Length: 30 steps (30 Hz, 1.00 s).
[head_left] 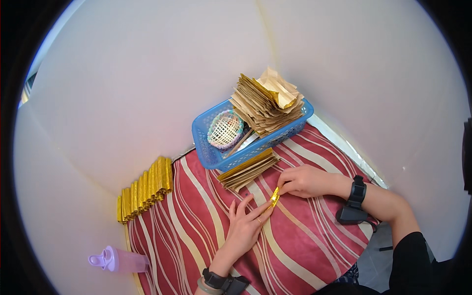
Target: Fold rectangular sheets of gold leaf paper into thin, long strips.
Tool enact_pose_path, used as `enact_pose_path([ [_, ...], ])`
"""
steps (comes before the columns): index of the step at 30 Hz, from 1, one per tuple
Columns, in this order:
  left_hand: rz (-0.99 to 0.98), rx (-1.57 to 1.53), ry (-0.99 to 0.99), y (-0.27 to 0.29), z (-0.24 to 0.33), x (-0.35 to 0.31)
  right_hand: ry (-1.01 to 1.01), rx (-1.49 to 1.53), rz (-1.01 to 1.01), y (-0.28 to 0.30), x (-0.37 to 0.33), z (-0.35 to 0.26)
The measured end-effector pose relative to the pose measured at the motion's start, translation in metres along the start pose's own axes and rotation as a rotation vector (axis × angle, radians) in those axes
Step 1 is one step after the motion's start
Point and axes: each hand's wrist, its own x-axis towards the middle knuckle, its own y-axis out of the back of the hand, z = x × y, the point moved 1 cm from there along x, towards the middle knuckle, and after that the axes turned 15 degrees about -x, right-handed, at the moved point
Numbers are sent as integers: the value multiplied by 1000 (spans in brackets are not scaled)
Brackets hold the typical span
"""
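A small folded piece of gold paper (pixel 275 197) lies between my hands, just above the red striped cloth. My right hand (pixel 306 181) pinches its upper end with thumb and fingertips. At the lower end, my left hand (pixel 244 227) grips it between index finger and thumb, while the other fingers are stretched apart. Close by, beyond my left hand, sits a stack of folded gold-and-brown paper pieces (pixel 249 168). The underside of the gold piece is hidden.
Behind the stack stands a blue plastic basket (pixel 199 140) holding many brown and gold papers (pixel 263 105) and a small woven basket (pixel 226 129). Gold paper rolls (pixel 145 189) are piled at the left edge. A purple bottle (pixel 123 259) lies near left. White walls surround the red striped cloth (pixel 191 216).
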Motion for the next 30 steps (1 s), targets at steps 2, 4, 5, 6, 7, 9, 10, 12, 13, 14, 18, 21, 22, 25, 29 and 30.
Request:
enact_pose_path([
  [2, -25, -88, 50, -2, -3, -2, -34, 140, -1, -1, -2, 3],
  [4, -25, -91, 58, -3, -3, -2, -33, 158, 21, -3, -6, 4],
  [5, -24, -95, 67, -3, -3, -2, -32, 174, 42, -5, -8, 3],
  [6, -27, -96, 66, -4, -3, -2, -35, 175, 43, -6, -8, 2],
  [7, -15, -112, 75, -4, -3, -2, -66, 212, 62, -6, -7, 0],
  [9, -7, -130, 84, -4, -4, -2, -101, 250, 83, -6, -3, -3],
  [10, -18, -125, 87, -4, -4, -2, -64, 146, 67, -5, 0, -4],
  [12, -34, -123, 85, -4, -4, -2, -33, 41, 50, -5, 0, -3],
  [13, -35, -118, 87, -4, -3, -2, 26, -36, 57, -5, 0, -3],
  [14, -37, -113, 88, -4, -3, -2, 85, -114, 63, -5, -1, -3],
  [18, -45, -109, 76, -2, -1, -1, 125, -191, 61, -5, 0, -4],
  [21, -61, -97, 76, 0, 2, -1, 132, -218, 87, -4, 0, -7],
  [22, -72, -72, 80, 0, 3, -1, 111, -205, 48, -5, 0, -7],
  [25, -76, -43, 77, -3, 4, 0, 78, -163, 0, -5, -1, -11],
  [29, -56, -33, 58, -4, 2, -4, -7, -81, -282, -2, -10, -19],
  [30, -54, -32, 62, -3, 3, -5, -3, -79, -283, -2, -10, -20],
])
